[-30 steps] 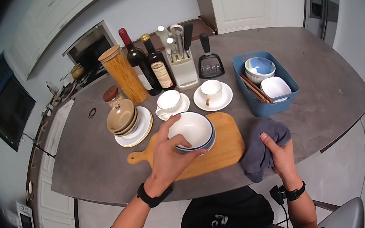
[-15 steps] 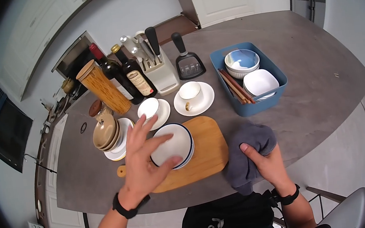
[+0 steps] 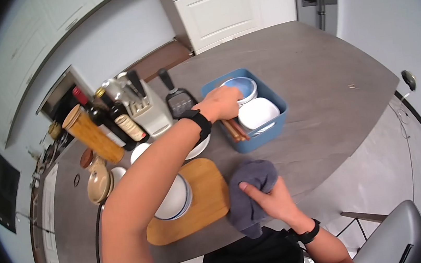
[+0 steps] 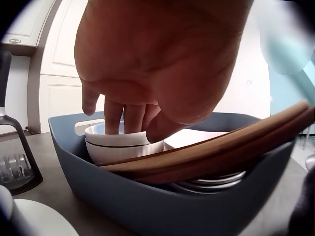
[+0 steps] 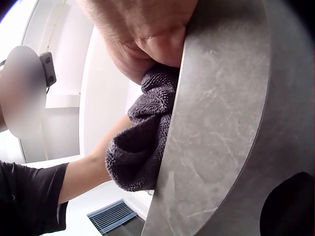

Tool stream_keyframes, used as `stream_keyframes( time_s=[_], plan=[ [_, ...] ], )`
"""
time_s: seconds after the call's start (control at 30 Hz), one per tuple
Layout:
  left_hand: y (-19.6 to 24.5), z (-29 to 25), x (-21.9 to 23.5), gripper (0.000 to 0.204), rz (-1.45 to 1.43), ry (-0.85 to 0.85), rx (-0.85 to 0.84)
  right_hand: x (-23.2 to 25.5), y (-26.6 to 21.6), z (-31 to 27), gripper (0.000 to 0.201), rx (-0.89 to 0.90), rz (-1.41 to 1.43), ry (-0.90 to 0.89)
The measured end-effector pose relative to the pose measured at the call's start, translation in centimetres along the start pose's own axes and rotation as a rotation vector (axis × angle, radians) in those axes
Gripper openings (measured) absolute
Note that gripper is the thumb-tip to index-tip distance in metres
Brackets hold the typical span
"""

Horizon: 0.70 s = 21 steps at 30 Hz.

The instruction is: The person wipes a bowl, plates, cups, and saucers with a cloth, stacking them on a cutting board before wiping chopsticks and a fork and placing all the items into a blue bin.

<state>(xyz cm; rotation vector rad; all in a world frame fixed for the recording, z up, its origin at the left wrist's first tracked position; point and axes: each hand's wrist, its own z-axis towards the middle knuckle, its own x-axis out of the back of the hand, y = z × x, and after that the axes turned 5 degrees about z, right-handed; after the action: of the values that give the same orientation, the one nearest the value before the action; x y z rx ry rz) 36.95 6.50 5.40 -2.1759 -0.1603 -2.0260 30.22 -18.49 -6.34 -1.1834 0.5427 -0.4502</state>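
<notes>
My left hand (image 3: 222, 104) reaches into the blue bin (image 3: 281, 107). It pinches the rim of the top bowl (image 4: 120, 139), which has a blue-and-white inside and sits on a second bowl. In the left wrist view the fingers dip inside the rim, with the thumb on its near side. White bowls (image 3: 258, 114) and wooden chopsticks (image 3: 235, 131) share the bin. At the table's front edge my right hand (image 3: 276, 199) grips a bunched dark grey towel (image 3: 249, 192). White blue-rimmed bowls (image 3: 174, 199) are stacked on the wooden cutting board (image 3: 209, 184), partly hidden behind my left forearm.
A knife block (image 3: 153, 115), two bottles (image 3: 128, 126) and a pasta jar (image 3: 95, 135) stand at the back left. A black masher (image 3: 179, 98) stands beside the block. Brown bowls (image 3: 100, 184) sit at the left. A chair (image 3: 396, 235) is at the right.
My left hand has gone from the blue-rimmed bowls on the board across to the bowls in the blue bin. My right hand still holds the towel. The head view has swung right.
</notes>
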Motion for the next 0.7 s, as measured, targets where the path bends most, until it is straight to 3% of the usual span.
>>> stream_keyframes(
  time_s=[0.13,0.23,0.33,0.43,0.5,0.57,0.63,0.7],
  plan=[
    [-0.3,1.1,-0.2,0.025,0.022,0.060,-0.039,0.1,-0.2,-0.1,0.027,-0.009,-0.039,0.023],
    [-1.3,0.4,0.8,0.021,-0.115,0.166,-0.057,-0.2,-0.2,0.1,0.027,0.008,-0.043,0.022],
    [-1.5,-1.2,3.0,0.019,-0.294,0.267,-0.033,-0.1,-0.4,0.1,0.026,0.017,-0.019,0.035],
    [-2.2,-4.8,4.2,0.021,-0.483,0.410,0.092,0.2,0.2,0.0,0.024,0.000,0.075,0.079],
    [-3.5,-7.6,3.8,0.029,-0.961,0.520,0.034,0.1,0.4,-0.2,0.022,-0.002,0.152,0.103],
    [-0.8,-14.1,5.5,0.037,-1.291,0.510,0.050,-0.1,0.4,-0.4,0.022,-0.052,0.183,0.137],
    [1.1,-20.1,5.6,0.044,-1.480,0.546,0.018,-1.0,-1.1,-0.7,0.021,-0.049,0.207,0.106],
    [3.1,-25.4,4.8,0.048,-1.595,0.565,0.020,-2.2,-3.4,-1.1,0.020,-0.145,0.467,0.206]
  ],
)
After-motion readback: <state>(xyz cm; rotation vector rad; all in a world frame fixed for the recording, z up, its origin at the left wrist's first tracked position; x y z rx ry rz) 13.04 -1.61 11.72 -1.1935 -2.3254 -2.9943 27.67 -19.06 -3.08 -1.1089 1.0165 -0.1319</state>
